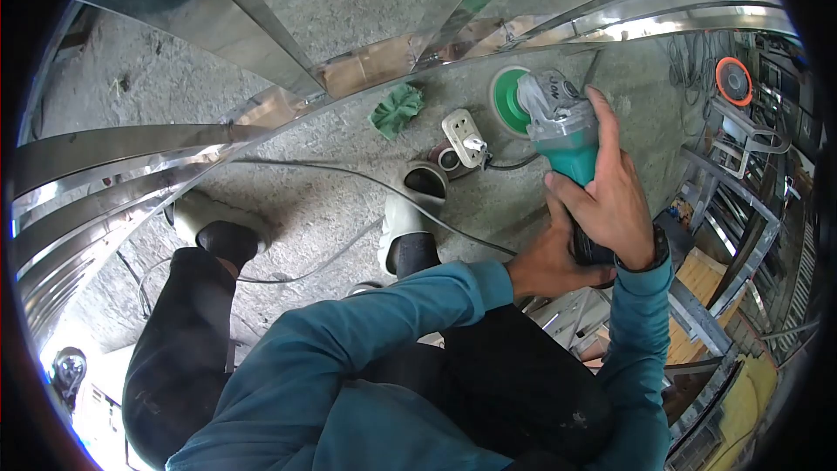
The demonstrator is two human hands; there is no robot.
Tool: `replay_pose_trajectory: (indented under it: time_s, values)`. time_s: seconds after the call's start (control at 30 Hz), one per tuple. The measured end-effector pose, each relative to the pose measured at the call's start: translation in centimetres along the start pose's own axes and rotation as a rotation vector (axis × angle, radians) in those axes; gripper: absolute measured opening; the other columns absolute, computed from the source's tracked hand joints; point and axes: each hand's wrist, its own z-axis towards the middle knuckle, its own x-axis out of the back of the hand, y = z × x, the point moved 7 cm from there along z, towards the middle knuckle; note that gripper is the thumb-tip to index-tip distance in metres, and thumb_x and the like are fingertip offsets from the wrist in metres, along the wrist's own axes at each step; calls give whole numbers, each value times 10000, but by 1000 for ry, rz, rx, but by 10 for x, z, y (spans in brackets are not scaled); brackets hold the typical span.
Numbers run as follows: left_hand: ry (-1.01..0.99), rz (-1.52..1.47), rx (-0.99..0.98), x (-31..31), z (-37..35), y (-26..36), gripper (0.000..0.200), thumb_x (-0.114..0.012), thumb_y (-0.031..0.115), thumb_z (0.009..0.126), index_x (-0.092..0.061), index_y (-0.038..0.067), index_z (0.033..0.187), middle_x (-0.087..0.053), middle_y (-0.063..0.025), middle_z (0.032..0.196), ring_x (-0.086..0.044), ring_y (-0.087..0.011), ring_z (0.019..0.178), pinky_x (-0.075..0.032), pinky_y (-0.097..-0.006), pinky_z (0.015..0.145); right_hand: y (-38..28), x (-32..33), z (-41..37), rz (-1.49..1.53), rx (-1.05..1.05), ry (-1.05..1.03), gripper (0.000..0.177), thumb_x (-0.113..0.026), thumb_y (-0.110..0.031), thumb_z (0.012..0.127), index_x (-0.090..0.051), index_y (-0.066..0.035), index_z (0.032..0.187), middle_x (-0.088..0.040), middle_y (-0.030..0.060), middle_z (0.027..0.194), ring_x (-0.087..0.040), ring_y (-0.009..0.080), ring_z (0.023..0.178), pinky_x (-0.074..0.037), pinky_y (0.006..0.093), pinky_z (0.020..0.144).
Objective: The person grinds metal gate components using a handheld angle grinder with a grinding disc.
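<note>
Both my hands are around an angle grinder with a teal body and a grey, worn-looking head. My left hand is wrapped round its dark rear end. My right hand grips the body from the right side, its fingers stretched along toward the head. On the grinder sits a green and white disc, tilted to the left over the floor. Left of the disc, a white power strip lies on the concrete with a plug in it. A crumpled green cloth lies farther left.
A curved, shiny metal frame sweeps across the front and left. A cable crosses the floor by my shoes. At right stand metal racks with stacked metal pieces. An orange-rimmed disc is at the back right.
</note>
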Motion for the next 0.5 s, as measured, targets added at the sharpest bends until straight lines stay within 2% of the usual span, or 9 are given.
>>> replay_pose_trajectory:
  time_s: [0.07,0.1,0.17,0.2,0.27,0.3,0.33,0.4,0.5]
  values:
    - [36,-40,-10,5,-2,4,1283,-892,335,742,35,-62,1536,-332,-254,1515,-343,-341,1439,-291,-425,1202,-5,1,1,-2,63,46,938,-731,-73,803,-185,-60,1566,-543,331,1340,-565,494,1234,-460,488,1014]
    - [35,-38,-9,8,-1,5,1283,-892,335,742,35,-62,1536,-332,-254,1515,-343,-341,1439,-291,-425,1202,-9,1,5,-24,99,65,921,-718,-108,817,-181,-47,1563,-554,356,1306,-576,527,1179,-476,508,983]
    - [121,60,-143,23,2,18,1207,-801,300,811,139,-118,1443,-451,-306,1389,-500,-404,1314,-407,-410,1118,-14,0,14,-43,137,86,906,-704,-143,831,-176,-35,1559,-564,381,1272,-586,560,1124,-493,528,951]
    - [121,63,-143,28,6,18,1207,-801,300,811,139,-118,1443,-451,-306,1389,-500,-404,1314,-407,-410,1118,-14,-2,20,-37,121,78,902,-702,-154,837,-176,-39,1560,-565,378,1276,-586,560,1125,-492,528,955]
    - [89,-287,58,33,12,2,1102,-761,222,836,96,-99,1450,-448,-278,1376,-495,-368,1308,-407,-403,1105,-14,-5,27,-31,105,67,898,-699,-166,842,-176,-42,1561,-566,374,1280,-586,560,1127,-491,528,959]
    - [91,-288,57,33,13,3,1102,-761,222,836,96,-99,1450,-448,-278,1376,-495,-368,1308,-407,-403,1105,-13,-6,30,-28,99,46,894,-702,-174,852,-179,-46,1566,-528,348,1351,-558,532,1200,-469,507,1002]
    - [104,-285,5,35,13,8,1073,-744,196,842,86,-95,1456,-435,-272,1381,-481,-352,1314,-400,-404,1108,-13,-7,32,-25,93,27,891,-704,-183,862,-182,-51,1571,-491,322,1422,-531,504,1273,-447,486,1045]
    - [113,-285,-44,35,12,11,1045,-728,170,848,76,-91,1463,-423,-265,1385,-467,-337,1321,-392,-405,1111,-14,-7,35,-45,97,16,889,-703,-182,862,-182,-52,1571,-492,325,1420,-530,509,1272,-451,489,1038]
    - [156,-60,-200,39,10,17,1046,-731,189,842,60,-93,1465,-403,-269,1402,-448,-334,1338,-383,-415,1119,-17,-10,37,-49,128,9,887,-701,-175,861,-182,-56,1570,-495,327,1414,-524,515,1274,-452,493,1034]
